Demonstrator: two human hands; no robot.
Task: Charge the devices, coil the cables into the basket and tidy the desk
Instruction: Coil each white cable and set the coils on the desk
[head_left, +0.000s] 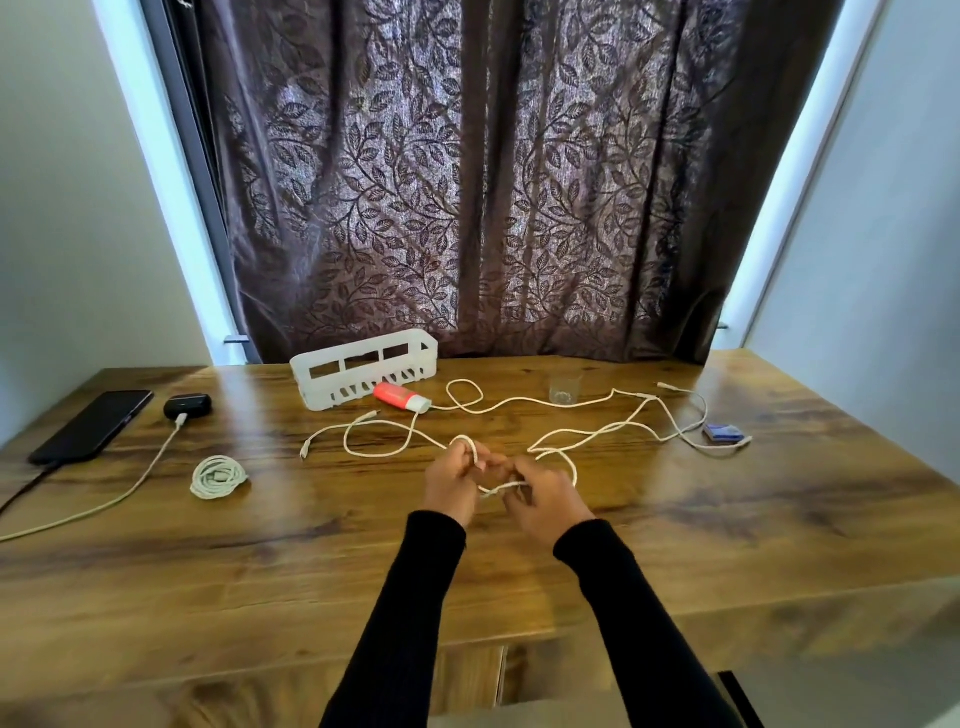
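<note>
My left hand (451, 480) and my right hand (543, 499) both grip a long white cable (597, 432) at the middle of the wooden desk (260, 561). A small loop of it wraps over my left fingers, and the remainder trails loosely to the right and back. A second loose white cable (511, 401) winds across the back of the desk. A coiled white cable (218, 476) lies at the left. The white slotted basket (363, 368) stands at the back. A black phone (93, 425) and a black earbud case (187, 406) lie at the far left, each with a cable plugged in.
A red and white tube (401, 397) lies in front of the basket. A clear glass (564, 388) stands at the back right, and a small blue box (723, 432) lies at the right. A dark leaf-patterned curtain (467, 182) hangs behind the desk.
</note>
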